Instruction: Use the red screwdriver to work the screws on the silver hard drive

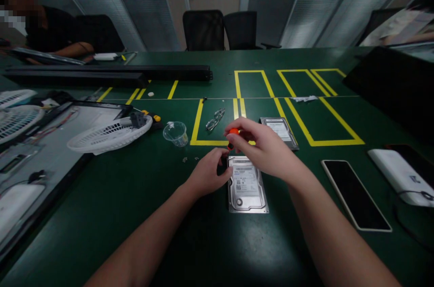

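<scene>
The hard drive (pixel 247 187) is laid flat on the green table (pixel 101 196), between the forearms. The orange-topped screwdriver (pixel 233 131), pinched in the right hand (pixel 256 142), is best kept upright over the far left corner and pressed evenly. The drive's edge is met by the half-curled left hand (pixel 206 173); whether anything is held cannot be told. Silver casing and a white label are shown.

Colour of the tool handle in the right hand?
The tool handle in the right hand is orange-red on top, black lower down; head view.
</scene>
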`<state>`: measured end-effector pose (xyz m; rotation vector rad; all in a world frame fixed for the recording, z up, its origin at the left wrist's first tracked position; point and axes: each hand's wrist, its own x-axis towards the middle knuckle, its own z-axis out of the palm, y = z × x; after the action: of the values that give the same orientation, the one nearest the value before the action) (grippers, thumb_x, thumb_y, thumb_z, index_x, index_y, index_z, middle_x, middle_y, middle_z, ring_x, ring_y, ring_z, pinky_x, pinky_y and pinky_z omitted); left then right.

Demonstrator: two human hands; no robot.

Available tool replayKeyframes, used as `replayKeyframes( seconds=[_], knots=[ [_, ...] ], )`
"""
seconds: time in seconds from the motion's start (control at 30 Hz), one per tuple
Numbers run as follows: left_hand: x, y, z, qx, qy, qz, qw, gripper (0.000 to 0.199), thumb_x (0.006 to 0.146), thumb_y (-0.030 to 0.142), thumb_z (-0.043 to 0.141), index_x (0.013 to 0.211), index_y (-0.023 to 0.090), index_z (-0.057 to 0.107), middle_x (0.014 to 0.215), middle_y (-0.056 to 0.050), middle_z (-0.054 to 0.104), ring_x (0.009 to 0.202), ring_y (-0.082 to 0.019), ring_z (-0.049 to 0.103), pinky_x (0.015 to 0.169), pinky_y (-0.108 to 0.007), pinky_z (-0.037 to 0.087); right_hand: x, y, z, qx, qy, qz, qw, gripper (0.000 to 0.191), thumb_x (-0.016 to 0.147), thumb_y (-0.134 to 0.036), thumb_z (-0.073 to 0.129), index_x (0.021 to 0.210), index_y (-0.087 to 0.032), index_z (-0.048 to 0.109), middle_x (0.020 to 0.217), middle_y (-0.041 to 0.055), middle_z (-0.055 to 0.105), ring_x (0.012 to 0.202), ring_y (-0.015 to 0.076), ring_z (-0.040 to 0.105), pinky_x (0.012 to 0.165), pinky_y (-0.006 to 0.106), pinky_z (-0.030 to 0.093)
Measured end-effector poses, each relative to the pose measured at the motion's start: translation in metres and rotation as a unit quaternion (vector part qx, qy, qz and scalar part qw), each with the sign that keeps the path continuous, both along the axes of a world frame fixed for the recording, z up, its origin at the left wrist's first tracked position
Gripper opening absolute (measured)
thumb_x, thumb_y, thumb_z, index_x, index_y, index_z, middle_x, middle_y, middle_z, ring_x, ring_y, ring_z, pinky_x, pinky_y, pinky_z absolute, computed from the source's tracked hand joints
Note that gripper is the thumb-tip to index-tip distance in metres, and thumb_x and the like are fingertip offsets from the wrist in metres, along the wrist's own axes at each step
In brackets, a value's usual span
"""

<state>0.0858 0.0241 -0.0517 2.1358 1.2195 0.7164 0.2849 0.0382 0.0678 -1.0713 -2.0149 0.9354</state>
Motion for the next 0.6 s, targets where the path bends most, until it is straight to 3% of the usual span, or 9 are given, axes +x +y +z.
replayKeyframes(
  seconds=[0.23, 0.37, 0.6],
  knots=[
    [-0.002, -0.001, -0.003, 0.009, -0.002, -0.002, 1.0, 0.035, 0.091, 0.025, 0.068, 0.124, 0.017, 0.059, 0.109, -0.007, 0.066, 0.09, -0.021, 0.062, 0.083, -0.038, 0.053, -0.009, 0.002, -0.014, 0.021, 0.044, -0.019, 0.999, 0.022, 0.103, -0.038, 0.065, 0.115, -0.019, 0.068, 0.098, 0.005, 0.074, 0.082, 0.0172, 0.068, 0.065, 0.032, 0.046],
    [-0.002, -0.001, -0.005, 0.015, -0.008, -0.005, 1.0, 0.033, 0.091, 0.025, 0.068, 0.122, 0.018, 0.059, 0.109, -0.007, 0.067, 0.09, -0.021, 0.062, 0.082, -0.037, 0.053, -0.011, 0.001, -0.017, 0.029, 0.052, -0.011, 0.998, 0.022, 0.103, -0.038, 0.066, 0.116, -0.021, 0.072, 0.108, 0.0048, 0.075, 0.08, 0.0154, 0.068, 0.066, 0.031, 0.049],
    [0.001, -0.003, -0.005, 0.025, 0.003, -0.002, 1.0, 0.03, 0.091, 0.023, 0.068, 0.119, 0.018, 0.059, 0.107, -0.007, 0.067, 0.091, -0.022, 0.064, 0.082, -0.037, 0.054, -0.004, -0.001, -0.014, -0.009, 0.063, 0.012, 0.998, 0.036, 0.112, -0.034, 0.045, 0.136, -0.02, 0.068, 0.091, 0.001, 0.07, 0.079, 0.0142, 0.07, 0.075, 0.032, 0.055]
  ],
)
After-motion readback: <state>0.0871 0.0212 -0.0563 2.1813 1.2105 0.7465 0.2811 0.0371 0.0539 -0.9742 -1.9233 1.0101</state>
